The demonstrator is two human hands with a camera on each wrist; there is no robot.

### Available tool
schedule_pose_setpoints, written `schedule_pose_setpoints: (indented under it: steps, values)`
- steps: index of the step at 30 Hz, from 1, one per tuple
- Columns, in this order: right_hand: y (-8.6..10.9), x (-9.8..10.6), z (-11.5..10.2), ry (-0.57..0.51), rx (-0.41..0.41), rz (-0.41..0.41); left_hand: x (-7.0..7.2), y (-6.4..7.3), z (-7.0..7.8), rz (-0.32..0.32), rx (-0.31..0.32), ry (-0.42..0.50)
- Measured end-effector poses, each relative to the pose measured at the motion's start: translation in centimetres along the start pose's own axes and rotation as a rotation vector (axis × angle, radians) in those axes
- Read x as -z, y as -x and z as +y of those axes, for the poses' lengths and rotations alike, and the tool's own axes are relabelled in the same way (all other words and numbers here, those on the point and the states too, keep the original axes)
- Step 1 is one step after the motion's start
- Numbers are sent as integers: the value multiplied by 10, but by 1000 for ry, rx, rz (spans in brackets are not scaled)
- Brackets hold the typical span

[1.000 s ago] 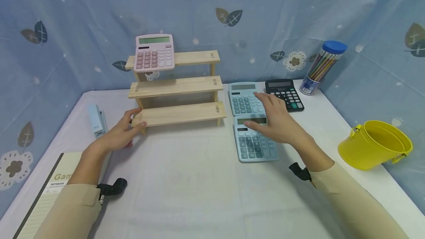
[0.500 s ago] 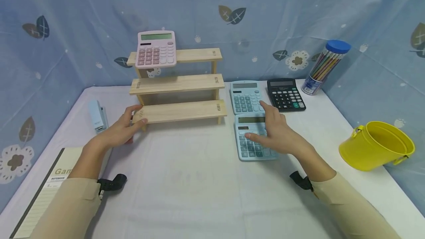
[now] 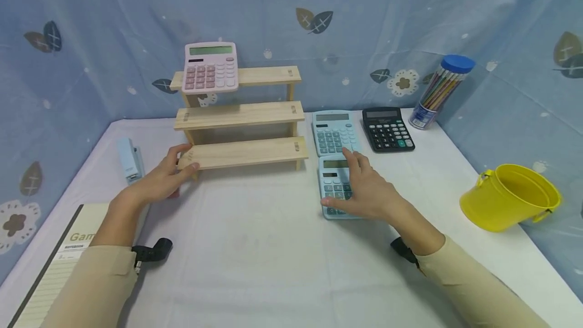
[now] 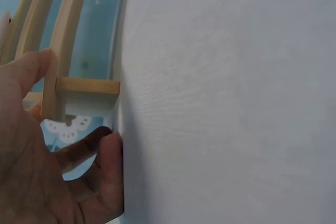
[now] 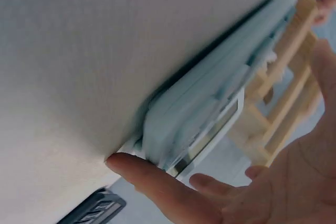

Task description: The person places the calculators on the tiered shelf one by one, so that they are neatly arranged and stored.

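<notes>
A three-step wooden rack (image 3: 241, 152) stands at the back of the white table (image 3: 273, 252). My left hand (image 3: 179, 177) grips the left end of its lowest shelf, thumb on top. In the left wrist view the left hand (image 4: 63, 171) curls beside the rack's leg (image 4: 84, 88). My right hand (image 3: 351, 182) is spread flat over the near light-blue calculator (image 3: 330, 172), thumb at its front left edge. The right wrist view shows the thumb of my right hand (image 5: 273, 192) touching the table at that near light-blue calculator's (image 5: 210, 103) edge, the other fingers hovering above it.
A pink calculator (image 3: 210, 67) leans on the rack's top shelf. A second blue calculator (image 3: 334, 133) and a black one (image 3: 388, 134) lie behind the near one. A pencil tube (image 3: 439, 90), tipped yellow bucket (image 3: 510, 196), stapler (image 3: 127, 160) and notebook (image 3: 54, 262) ring the table.
My right hand has drawn back from the far calculators and lowered over the near blue one, thumb reaching its edge. The left hand has stayed on the rack.
</notes>
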State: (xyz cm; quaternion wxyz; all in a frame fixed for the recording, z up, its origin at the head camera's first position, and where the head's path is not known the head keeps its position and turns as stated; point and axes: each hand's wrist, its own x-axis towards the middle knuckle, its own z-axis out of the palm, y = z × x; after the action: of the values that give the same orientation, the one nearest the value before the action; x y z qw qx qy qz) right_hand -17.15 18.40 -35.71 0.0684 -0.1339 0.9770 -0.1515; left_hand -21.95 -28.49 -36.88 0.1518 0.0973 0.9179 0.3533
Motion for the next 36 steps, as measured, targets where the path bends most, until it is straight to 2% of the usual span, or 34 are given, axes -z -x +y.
schedule_pose_setpoints:
  steps: [6, 10, 17, 27, 36]
  values:
    - [-4, -6, -12, 136, -78, -39, 2, -1, -2, -21, 20, 15]
    - [-6, -6, -14, 178, -79, -70, 3, -1, -2, -21, 32, 29]
    - [0, 0, -1, 127, -66, -120, 1, -1, -2, -24, 38, 30]
    - [0, 3, 15, 102, -41, -117, 0, -3, -2, -15, 38, 14]
    - [2, 15, 25, -59, 0, -56, 1, -1, -4, -11, 21, 25]
